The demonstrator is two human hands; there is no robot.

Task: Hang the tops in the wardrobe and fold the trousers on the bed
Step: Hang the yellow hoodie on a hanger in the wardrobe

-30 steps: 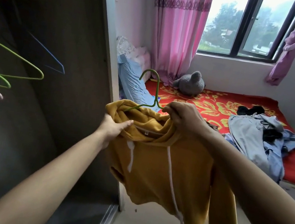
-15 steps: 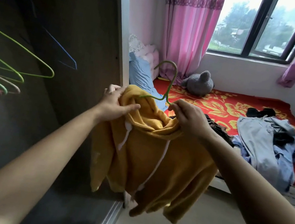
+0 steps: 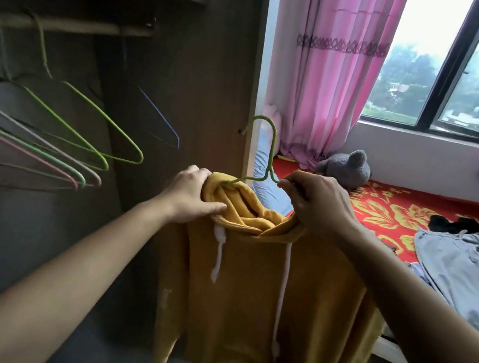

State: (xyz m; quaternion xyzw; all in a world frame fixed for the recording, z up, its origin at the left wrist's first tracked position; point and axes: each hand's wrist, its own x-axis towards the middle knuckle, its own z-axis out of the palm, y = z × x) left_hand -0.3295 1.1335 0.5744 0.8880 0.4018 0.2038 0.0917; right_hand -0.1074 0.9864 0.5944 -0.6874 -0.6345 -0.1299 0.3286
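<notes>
Yellow hoodie (image 3: 259, 297) on green hanger (image 3: 264, 153): left hand (image 3: 193, 199) grips the hood, right hand (image 3: 314, 204) pinches hanger w/ fingers closed, by wardrobe (image 3: 186, 76).

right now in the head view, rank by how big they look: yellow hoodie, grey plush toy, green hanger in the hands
1. yellow hoodie, by far the largest
2. green hanger and grey plush toy: alike; the hanger is nearer and partly hidden in the hoodie, so unsure

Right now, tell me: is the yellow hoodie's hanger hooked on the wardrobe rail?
No. The green hanger in the yellow hoodie is held up outside the wardrobe, its hook clear of the rail.
</notes>
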